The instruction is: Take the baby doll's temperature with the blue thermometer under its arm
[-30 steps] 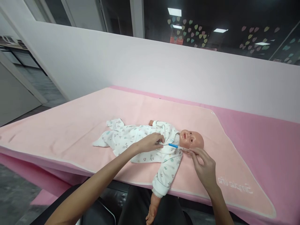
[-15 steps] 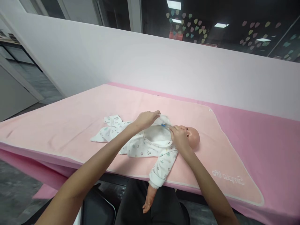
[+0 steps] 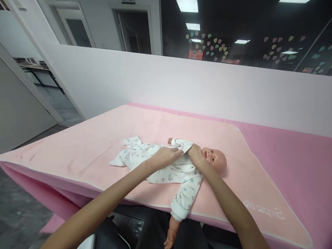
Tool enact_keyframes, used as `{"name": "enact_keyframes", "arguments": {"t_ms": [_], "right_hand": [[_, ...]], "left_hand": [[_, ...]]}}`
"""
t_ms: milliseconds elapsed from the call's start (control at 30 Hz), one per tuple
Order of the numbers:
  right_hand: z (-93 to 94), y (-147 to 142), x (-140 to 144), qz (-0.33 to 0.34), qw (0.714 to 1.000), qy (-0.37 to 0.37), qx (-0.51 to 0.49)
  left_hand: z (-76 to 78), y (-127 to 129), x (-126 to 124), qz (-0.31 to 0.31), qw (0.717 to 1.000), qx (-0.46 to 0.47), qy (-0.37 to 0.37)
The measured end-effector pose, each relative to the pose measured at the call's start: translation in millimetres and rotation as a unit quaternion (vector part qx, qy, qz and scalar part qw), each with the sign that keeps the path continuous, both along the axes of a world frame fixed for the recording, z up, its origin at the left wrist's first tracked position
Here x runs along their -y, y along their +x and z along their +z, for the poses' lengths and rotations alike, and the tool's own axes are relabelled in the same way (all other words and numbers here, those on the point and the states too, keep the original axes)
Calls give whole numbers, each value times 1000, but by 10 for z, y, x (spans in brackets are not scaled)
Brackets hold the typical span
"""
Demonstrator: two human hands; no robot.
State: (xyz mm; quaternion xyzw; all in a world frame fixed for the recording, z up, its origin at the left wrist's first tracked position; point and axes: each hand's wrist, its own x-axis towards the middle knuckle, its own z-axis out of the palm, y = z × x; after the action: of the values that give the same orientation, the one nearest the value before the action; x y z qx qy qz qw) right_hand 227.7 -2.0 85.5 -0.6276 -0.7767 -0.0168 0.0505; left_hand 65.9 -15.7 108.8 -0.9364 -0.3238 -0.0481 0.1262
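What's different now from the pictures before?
The right hand moved left, from beside the head of the doll to its upper chest. The left hand lifted the shirt flap, which is lower again now. The blue-and-clear stick has gone out of sight. The doll still lies on the peach mat, one arm hanging over the edge.
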Motion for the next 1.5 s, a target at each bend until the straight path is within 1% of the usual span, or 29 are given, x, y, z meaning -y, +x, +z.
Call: {"name": "enact_keyframes", "arguments": {"t_ms": [67, 100, 167, 233, 300, 333, 367, 400, 433, 467, 500, 567, 600, 667, 733, 800, 900, 967, 1033, 1067, 1133, 1233, 1333, 1400, 1500], "right_hand": [[1, -5, 25, -3, 1000, -14, 17], [10, -9, 36, -4, 999, -22, 29], [45, -19, 54, -10, 998, -37, 47], [89, -30, 64, -17, 997, -52, 59], [125, -35, 73, -19, 996, -59, 68], [135, -35, 77, -17, 995, -60, 73], [140, -33, 81, -15, 995, -58, 77], [140, -30, 83, -14, 995, -55, 82], [135, -27, 82, -16, 995, -53, 88], [127, -23, 77, -19, 994, -51, 92], [116, -21, 67, -25, 994, -50, 96], [92, -19, 41, -36, 993, -49, 100], [81, -17, 31, -38, 993, -49, 102], [74, -8, 37, -32, 993, -44, 109], [96, 22, 108, -13, 992, -25, 121], [147, 80, 253, 26, 995, 11, 100], [213, 196, 536, 112, 991, 61, -29], [199, 264, 678, 171, 979, 48, -97], [131, 310, 723, 207, 973, 17, -98], [86, 324, 708, 203, 975, 12, -87], [1, 338, 625, 163, 984, 31, -69], [-64, 322, 480, 71, 988, 109, -82], [-59, 283, 411, 5, 978, 185, -100], [-58, 270, 401, 1, 971, 217, -98], [-104, 285, 413, 41, 974, 214, -62]], "left_hand": [[-91, -69, 100, -43, 999, -8, 28], [-109, -106, 133, -72, 996, -10, 47], [-74, -173, 138, -127, 988, 1, 89], [26, -206, 35, -155, 979, 44, 122], [118, -170, -182, -131, 975, 122, 129], [135, -120, -323, -98, 974, 170, 117], [121, -50, -475, -47, 969, 224, 95], [74, 35, -629, 2, 961, 270, 63], [-4, 130, -774, 39, 954, 295, 26], [-108, 225, -903, 62, 952, 300, -11], [-227, 312, -1010, 72, 955, 285, -48], [-470, 435, -1147, 74, 966, 211, -129], [-574, 465, -1181, 100, 964, 188, -158], [-717, 471, -1200, 135, 956, 178, -189], [-774, 435, -1187, 159, 947, 189, -204], [-774, 399, -1169, 174, 941, 194, -217], [-742, 384, -1158, 178, 937, 183, -238], [-723, 395, -1158, 171, 936, 169, -256], [-710, 412, -1158, 173, 933, 157, -273], [-705, 419, -1156, 178, 931, 154, -278], [-698, 430, -1147, 190, 929, 156, -278], [-685, 427, -1117, 200, 929, 161, -268], [-658, 402, -1067, 196, 929, 170, -263], [-639, 380, -1035, 195, 929, 177, -258], [-625, 349, -1016, 196, 933, 175, -246]]}}
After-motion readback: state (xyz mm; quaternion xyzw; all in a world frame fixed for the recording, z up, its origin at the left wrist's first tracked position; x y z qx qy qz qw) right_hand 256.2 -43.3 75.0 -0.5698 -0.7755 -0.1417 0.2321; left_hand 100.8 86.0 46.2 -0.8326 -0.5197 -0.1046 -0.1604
